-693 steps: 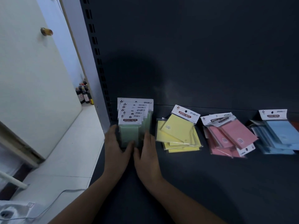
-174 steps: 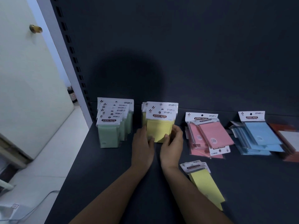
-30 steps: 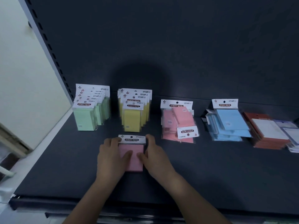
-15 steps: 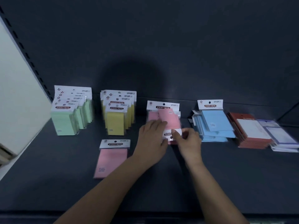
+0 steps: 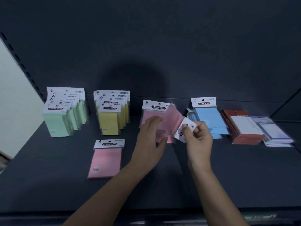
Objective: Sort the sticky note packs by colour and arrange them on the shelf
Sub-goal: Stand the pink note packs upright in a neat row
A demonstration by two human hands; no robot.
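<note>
Loose pink pile (image 5: 149,114), top pack (image 5: 175,119) lifted askew; upright green row (image 5: 57,123) and yellow row (image 5: 110,123) at nine o'clock; blue pile (image 5: 210,119) at three; flat pink pack (image 5: 105,162) at seven.

Both forearms (image 5: 114,190) show bare along their whole visible length; the left hand (image 5: 150,139) and the right hand (image 5: 197,141) are bare as well; fingers slender, wrists narrow.
</note>
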